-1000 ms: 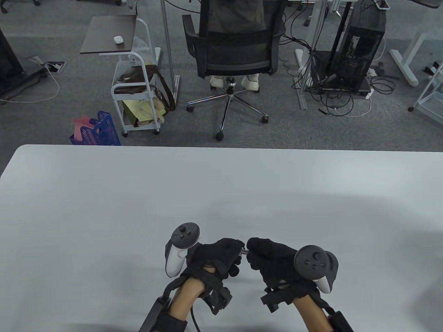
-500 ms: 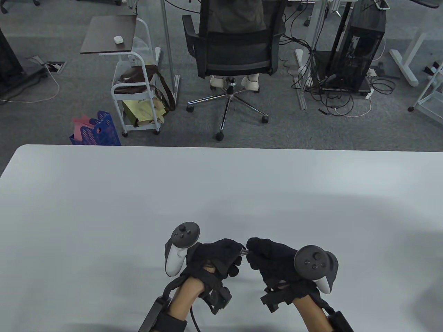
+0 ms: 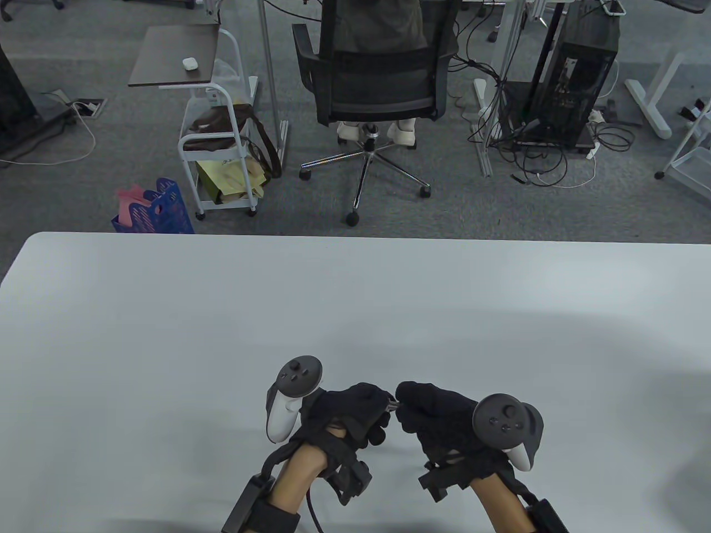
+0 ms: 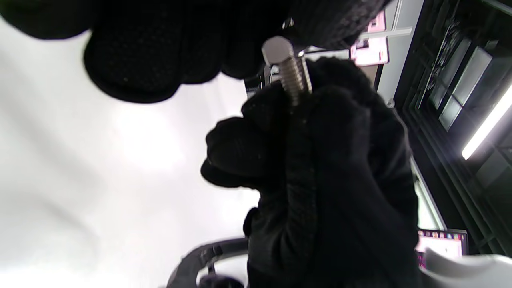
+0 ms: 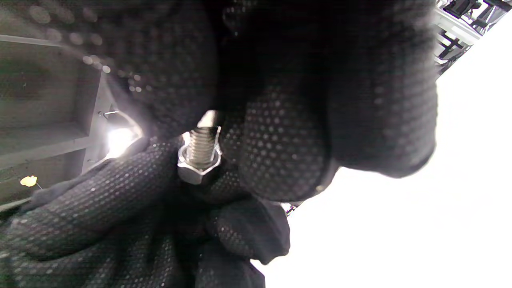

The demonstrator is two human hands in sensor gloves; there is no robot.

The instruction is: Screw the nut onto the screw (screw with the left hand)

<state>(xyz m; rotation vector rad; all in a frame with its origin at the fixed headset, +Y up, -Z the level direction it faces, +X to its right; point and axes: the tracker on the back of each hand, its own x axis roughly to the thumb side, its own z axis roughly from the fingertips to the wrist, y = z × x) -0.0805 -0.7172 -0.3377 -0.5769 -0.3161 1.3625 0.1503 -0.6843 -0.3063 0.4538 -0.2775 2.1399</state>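
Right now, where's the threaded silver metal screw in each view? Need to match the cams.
Table view: threaded silver metal screw, a sliver between the two gloved hands, bottom centre.
Left wrist view: upper centre, rising out of a black gloved fist.
Right wrist view: centre-left, passing through the silver hex nut.
Shared landmark: white table, bright background in both wrist views.

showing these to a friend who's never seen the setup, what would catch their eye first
Two black-gloved hands, the left hand and right hand, meet fingertip to fingertip low on the white table, each with a tracker strapped on. Between them is a small silver screw with a nut on its thread. Beyond the table stands a black office chair.
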